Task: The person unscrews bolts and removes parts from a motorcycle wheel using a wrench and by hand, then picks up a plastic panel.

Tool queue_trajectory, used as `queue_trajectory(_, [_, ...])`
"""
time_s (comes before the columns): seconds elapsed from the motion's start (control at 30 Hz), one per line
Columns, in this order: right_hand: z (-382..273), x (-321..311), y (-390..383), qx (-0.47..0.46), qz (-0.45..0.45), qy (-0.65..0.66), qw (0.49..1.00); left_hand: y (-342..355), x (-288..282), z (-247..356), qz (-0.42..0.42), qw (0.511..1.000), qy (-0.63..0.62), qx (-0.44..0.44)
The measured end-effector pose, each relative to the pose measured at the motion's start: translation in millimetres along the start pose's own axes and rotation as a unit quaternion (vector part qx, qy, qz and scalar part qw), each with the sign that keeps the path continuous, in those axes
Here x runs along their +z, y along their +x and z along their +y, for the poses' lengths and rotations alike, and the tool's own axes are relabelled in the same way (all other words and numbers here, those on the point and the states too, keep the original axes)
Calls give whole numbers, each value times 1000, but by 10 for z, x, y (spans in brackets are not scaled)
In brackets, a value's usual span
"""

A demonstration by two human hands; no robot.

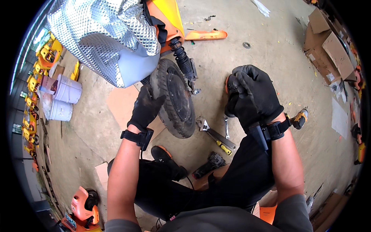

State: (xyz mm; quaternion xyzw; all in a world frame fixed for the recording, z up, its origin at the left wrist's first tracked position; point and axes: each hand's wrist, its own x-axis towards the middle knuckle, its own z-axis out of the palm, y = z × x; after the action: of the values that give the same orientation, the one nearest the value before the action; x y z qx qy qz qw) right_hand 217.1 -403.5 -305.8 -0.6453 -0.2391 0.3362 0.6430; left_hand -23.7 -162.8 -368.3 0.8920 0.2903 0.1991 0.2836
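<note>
My left hand [147, 106], in a black glove, grips the tyre of a small black scooter wheel [176, 100]. The wheel stands upright and angled, close to a coil-spring shock absorber [182, 58] under an orange and yellow body panel [170, 19]. Off to the right, clear of the wheel, my gloved right hand [255, 92] is closed above my right leg and shoe. Whatever its fingers may hold is hidden. Between my legs and the wheel lie an adjustable wrench [205, 125], a combination wrench [226, 127], a yellow screwdriver [224, 148] and a dark power tool [208, 165].
A silver quilted cover [104, 34] drapes over the scooter. An orange plastic part [206, 35] and a small ring [246, 45] lie on the floor. A cordless drill [300, 118] sits beyond my right wrist. White buckets [67, 89] stand left, a cardboard box [328, 46] far right.
</note>
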Motion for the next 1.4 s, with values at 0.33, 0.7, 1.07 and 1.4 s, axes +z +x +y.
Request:
queue_trajectory(0.33, [-16, 48, 20, -2, -24, -20, 1000, -73, -14, 8, 13, 999, 6, -47])
queue_trajectory(0.7, [-23, 86, -34, -26, -17, -145, 989, -112, 40, 245, -32, 981, 150, -118])
queue_trajectory(1.07, [21, 133, -6, -28, -34, -179, 983, -33, -214, 224, -85, 978, 130, -143])
queue_trajectory(1.4, [45, 28, 27, -17, -28, -183, 983, 37, -499, -45, -25, 990, 103, -92])
